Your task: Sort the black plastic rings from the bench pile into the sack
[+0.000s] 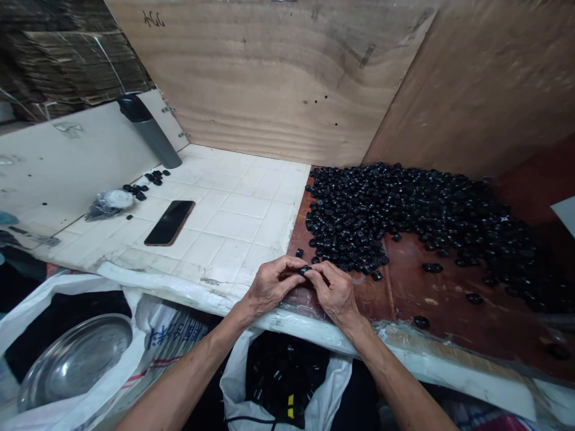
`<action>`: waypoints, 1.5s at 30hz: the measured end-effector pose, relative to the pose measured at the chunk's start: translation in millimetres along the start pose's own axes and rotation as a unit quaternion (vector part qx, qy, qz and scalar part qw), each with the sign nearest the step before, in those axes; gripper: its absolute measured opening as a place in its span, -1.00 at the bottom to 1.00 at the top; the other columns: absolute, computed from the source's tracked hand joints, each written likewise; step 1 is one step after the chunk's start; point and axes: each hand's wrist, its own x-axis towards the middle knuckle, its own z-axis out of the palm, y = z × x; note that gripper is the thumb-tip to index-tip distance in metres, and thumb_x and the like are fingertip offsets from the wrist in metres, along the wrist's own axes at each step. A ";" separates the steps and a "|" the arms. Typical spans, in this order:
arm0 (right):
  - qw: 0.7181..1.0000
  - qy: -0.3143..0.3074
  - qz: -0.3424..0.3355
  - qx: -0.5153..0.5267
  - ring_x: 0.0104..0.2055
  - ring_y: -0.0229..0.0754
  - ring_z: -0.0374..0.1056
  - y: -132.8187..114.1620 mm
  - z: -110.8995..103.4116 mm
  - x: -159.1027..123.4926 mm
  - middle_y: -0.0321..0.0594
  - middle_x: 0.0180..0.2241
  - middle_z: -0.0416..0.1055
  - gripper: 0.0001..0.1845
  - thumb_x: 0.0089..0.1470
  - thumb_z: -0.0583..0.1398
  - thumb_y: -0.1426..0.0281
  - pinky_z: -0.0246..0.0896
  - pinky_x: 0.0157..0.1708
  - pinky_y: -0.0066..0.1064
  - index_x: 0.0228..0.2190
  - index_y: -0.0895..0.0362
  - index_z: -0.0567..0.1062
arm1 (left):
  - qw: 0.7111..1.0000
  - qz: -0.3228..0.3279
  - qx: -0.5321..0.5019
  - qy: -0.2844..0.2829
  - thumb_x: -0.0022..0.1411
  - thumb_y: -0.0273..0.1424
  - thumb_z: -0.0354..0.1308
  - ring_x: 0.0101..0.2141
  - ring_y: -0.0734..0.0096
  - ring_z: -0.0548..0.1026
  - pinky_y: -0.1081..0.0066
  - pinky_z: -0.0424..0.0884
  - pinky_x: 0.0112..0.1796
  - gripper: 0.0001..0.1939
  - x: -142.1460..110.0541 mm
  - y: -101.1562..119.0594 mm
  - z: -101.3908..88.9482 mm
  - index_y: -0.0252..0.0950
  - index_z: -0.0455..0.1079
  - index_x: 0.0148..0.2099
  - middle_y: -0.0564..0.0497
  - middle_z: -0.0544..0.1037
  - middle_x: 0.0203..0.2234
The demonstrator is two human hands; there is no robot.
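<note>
My left hand (275,280) and my right hand (331,287) meet over the front edge of the table. Between their fingertips they pinch one small black plastic part (304,270); its far side is covered by fingers. Just beyond my hands lies a wide heap of similar black parts (359,215), spread over the brown board. A single loose part (299,253) rests close to my left fingers. Below my wrists an open white sack (236,371) hangs at the table edge, with more black parts inside.
A phone (169,223) lies on the white tiled surface to the left. Behind it stand a grey bottle (155,137), a plastic-wrapped roll (114,200) and some black bits. A metal bowl (81,359) sits in another sack at lower left. Wooden panels (269,78) close off the back.
</note>
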 end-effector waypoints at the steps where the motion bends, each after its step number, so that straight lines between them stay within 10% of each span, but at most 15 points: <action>1: 1.000 0.000 -0.002 -0.009 -0.41 -0.21 0.37 -0.3 0.4 -0.5 -0.24 -0.47 0.45 -0.71 0.29 0.09 0.34 0.28 -0.30 -0.37 -0.43 0.11 0.51 | 1.000 0.002 0.000 -0.006 0.24 -0.39 0.23 -0.12 0.30 0.57 0.28 0.51 -0.01 -0.81 -0.2 -0.5 0.0 -0.30 0.47 -0.09 -0.08 0.60 -0.15; 7: 1.000 0.010 -0.014 0.020 -0.39 -0.21 0.39 -4.0 -0.6 -3.0 -0.22 -0.39 0.46 -0.78 0.22 0.16 0.33 0.31 -0.34 -0.40 -0.12 0.13 0.49 | 1.000 -0.025 -0.014 -0.003 0.24 -0.41 0.23 -0.14 0.29 0.58 0.28 0.52 -0.05 -0.79 -1.6 -2.3 -0.1 -0.32 0.44 -0.08 -0.11 0.59 -0.15; 13: 0.999 -0.007 -0.005 -0.040 -0.50 -0.24 0.30 3.0 -0.1 -5.4 -0.27 -0.56 0.38 -0.65 0.29 0.07 0.33 0.22 -0.39 -0.40 -0.50 0.12 0.48 | 1.000 -0.013 -0.004 -0.008 0.23 -0.40 0.23 -0.15 0.30 0.58 0.31 0.53 -0.07 -0.80 -1.0 1.6 0.3 -0.31 0.46 -0.09 -0.09 0.60 -0.16; 20: 0.999 -0.018 -0.032 -0.034 -0.58 -0.28 0.15 -1.9 -4.3 -5.4 -0.35 -0.63 0.22 -0.66 0.23 0.14 0.29 0.10 -0.51 -0.43 -0.57 0.11 0.42 | 0.999 -0.046 -0.015 0.017 0.22 -0.41 0.22 -0.20 0.30 0.60 0.32 0.55 -0.13 -0.79 0.0 2.2 2.3 -0.34 0.46 -0.09 -0.10 0.60 -0.19; 25: 1.000 0.000 -0.005 0.021 -0.46 -0.22 0.31 -6.5 -4.9 -2.5 -0.25 -0.45 0.40 -0.85 0.20 0.16 0.32 0.25 -0.41 -0.40 -0.25 0.11 0.50 | 0.999 -0.041 -0.025 0.006 0.21 -0.43 0.23 -0.17 0.27 0.59 0.29 0.54 -0.09 -0.79 0.1 2.1 1.3 -0.35 0.46 -0.09 -0.12 0.60 -0.17; 36: 0.989 -0.045 0.134 0.030 -0.59 -0.31 0.23 -32.4 8.2 -8.5 -0.40 -0.63 0.26 -0.64 0.31 0.00 0.30 0.09 -0.56 -0.50 -0.52 0.09 0.33 | 0.996 0.043 0.077 0.030 0.24 -0.51 0.16 -0.18 0.34 0.58 0.35 0.52 -0.08 -0.82 -21.9 17.6 -2.7 -0.26 0.46 -0.10 -0.03 0.61 -0.21; 45: 0.995 -0.048 0.036 0.086 -0.48 -0.29 0.24 -38.6 13.1 -34.4 -0.33 -0.48 0.29 -0.90 0.20 0.11 0.45 0.21 -0.42 -0.48 -0.37 0.11 0.40 | 0.995 -0.095 -0.021 0.028 0.22 -0.37 0.22 -0.21 0.30 0.60 0.36 0.55 -0.11 -0.81 -41.9 23.5 -14.5 -0.31 0.46 -0.11 -0.06 0.60 -0.21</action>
